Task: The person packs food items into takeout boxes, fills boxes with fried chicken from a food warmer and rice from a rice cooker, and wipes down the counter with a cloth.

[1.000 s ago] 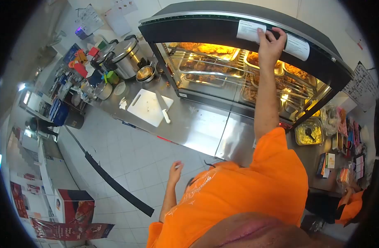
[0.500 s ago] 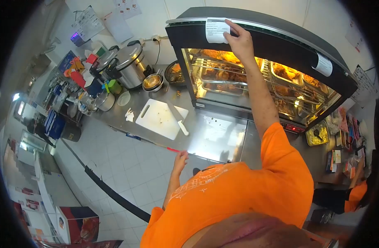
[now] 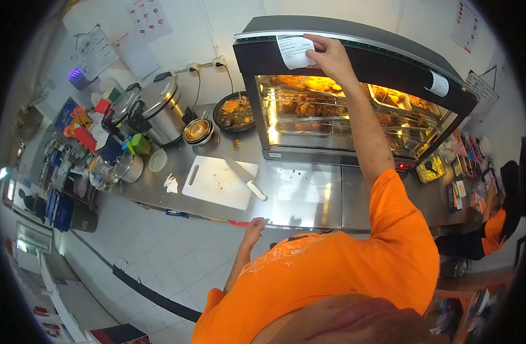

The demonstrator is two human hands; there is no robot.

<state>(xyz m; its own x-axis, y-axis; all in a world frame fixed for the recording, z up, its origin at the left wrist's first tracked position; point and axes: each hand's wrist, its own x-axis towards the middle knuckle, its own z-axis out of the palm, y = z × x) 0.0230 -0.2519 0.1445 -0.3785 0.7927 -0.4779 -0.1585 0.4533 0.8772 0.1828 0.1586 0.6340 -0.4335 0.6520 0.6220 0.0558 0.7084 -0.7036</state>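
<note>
At the top front of the lit food warmer point(image 3: 363, 150), my right hand point(image 3: 330, 57) pinches the right edge of a printed order slip point(image 3: 294, 51). The slip's upper edge is still against the rail, and its lower part curls. My left hand point(image 3: 254, 231) hangs by the counter's front edge with loosely bent fingers, apparently holding nothing. Close to it is a red strip point(image 3: 238, 223) on that edge. Beyond lies a white cutting board point(image 3: 213, 186) with a white-handled knife point(image 3: 247, 180) across its right side. Trays of browned food point(image 3: 311, 106) show behind the glass.
Left along the counter point(image 3: 300, 195) stand a pan with food point(image 3: 235, 112), stacked metal bowls point(image 3: 198, 132) and large steel cookers point(image 3: 160, 109). A second slip point(image 3: 439, 83) hangs at the warmer's right. Another person in orange point(image 3: 493, 232) is at far right, near a yellow food tray point(image 3: 431, 170).
The view has shifted, showing more wall. My right hand stays at the slip, whose lower end now tilts and curls more. My left hand remains by the counter edge.
</note>
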